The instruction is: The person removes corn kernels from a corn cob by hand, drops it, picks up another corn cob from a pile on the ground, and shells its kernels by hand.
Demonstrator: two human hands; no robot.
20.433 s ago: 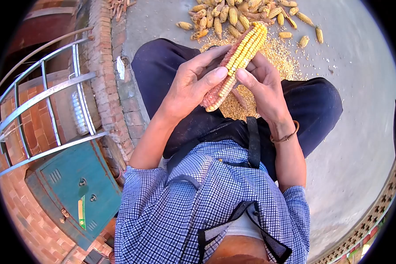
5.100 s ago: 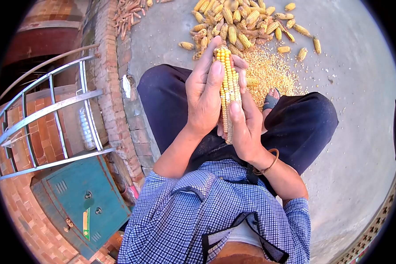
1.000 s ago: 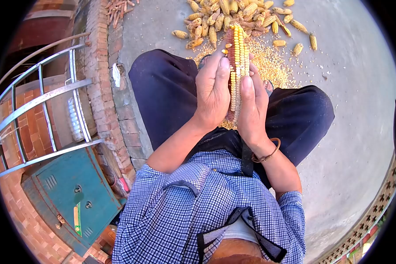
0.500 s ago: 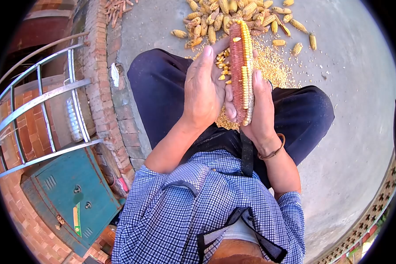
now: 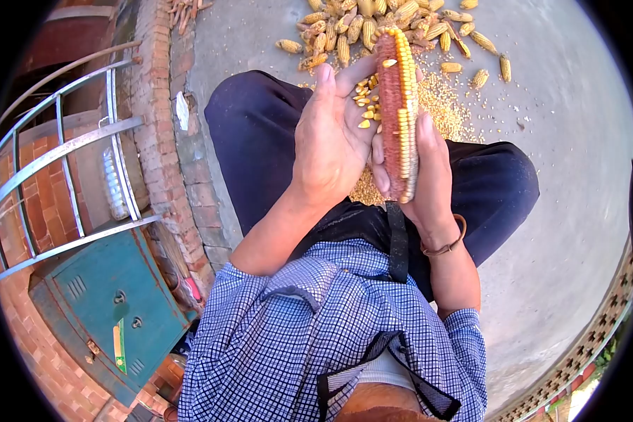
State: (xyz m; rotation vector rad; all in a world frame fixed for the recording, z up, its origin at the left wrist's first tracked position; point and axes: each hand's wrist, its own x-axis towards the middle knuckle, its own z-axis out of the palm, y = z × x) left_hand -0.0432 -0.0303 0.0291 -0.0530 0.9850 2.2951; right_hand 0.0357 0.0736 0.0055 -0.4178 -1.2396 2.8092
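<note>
My right hand [image 5: 430,165] grips a corn cob [image 5: 403,105] near its lower end, holding it upright. Much of its left side is bare reddish cob, while rows of yellow kernels run along the right side and over the tip. A single loose kernel sticks to the bare part. My left hand [image 5: 327,144] is cupped palm up beside the cob, thumb raised, holding several loose corn kernels [image 5: 366,98]. Its fingers are partly hidden behind the cob.
Corn cobs [image 5: 355,28] lie heaped on the concrete floor ahead, with loose kernels [image 5: 439,102] scattered between my knees and the heap. To the left are a brick edge [image 5: 158,133], a metal railing [image 5: 63,144] and a green metal cabinet [image 5: 112,309].
The corn cob and my right hand have shifted slightly right. More of my left palm and its loose kernels now shows, as the gap between palm and cob has widened.
</note>
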